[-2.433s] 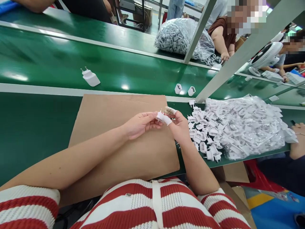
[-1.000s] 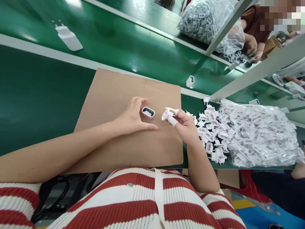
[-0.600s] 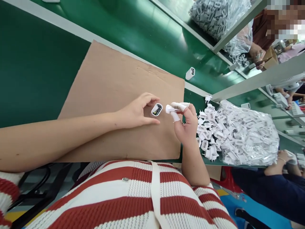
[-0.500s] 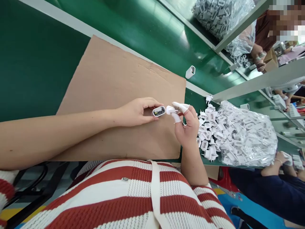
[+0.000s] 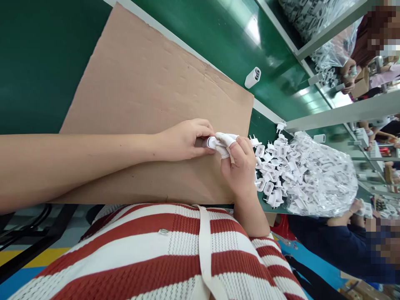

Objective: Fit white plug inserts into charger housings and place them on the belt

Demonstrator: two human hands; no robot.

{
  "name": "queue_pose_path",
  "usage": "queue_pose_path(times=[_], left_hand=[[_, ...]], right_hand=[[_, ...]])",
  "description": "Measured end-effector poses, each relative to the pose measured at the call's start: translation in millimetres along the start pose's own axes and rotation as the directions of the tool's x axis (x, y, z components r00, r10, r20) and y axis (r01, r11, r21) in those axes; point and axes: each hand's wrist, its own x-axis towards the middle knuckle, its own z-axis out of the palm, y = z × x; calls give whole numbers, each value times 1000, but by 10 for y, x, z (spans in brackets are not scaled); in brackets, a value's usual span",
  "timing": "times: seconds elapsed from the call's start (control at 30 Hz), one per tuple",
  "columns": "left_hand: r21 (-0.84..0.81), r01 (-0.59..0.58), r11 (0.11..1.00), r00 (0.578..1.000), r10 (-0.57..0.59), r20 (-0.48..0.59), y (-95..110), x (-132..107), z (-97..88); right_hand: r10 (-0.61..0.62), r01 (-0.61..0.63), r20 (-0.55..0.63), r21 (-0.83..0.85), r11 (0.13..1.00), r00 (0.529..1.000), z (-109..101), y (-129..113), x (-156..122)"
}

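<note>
My left hand (image 5: 183, 139) is closed around a small white charger shell (image 5: 210, 143), held just above the brown cardboard sheet (image 5: 150, 96). My right hand (image 5: 239, 166), with white finger cots on thumb and forefinger, pinches a white plug piece against the open end of that shell. The plug piece is mostly hidden by my fingertips. The two hands touch at the part.
A heap of white plug pieces (image 5: 271, 166) spills from a clear plastic bag (image 5: 315, 175) right of the cardboard. One white shell (image 5: 252, 78) lies on the green conveyor belt (image 5: 218, 37). Grey frame bars (image 5: 340, 112) cross above. Other people sit at right.
My hands, apart a second ago with the shell in the left and the plug piece in the right, have come together. The camera has tilted and moved closer.
</note>
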Motion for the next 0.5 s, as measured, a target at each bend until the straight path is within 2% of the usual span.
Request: queue_pose_path(times=[0.17,0.37,0.5], left_hand=[[-17,3,1000,1000,-3,-8,-1,-5,9],[-30,29,999,1000,-29,1,1,-3,3],[-35,55,998,998,-55,9,7,-2,2]], right_hand=[[33,-33,2,-12,999,999,7,4,-33],[43,-43,-2,51,998,999,18,-17,-6],[109,-109,39,3,994,993,12,-40,29]])
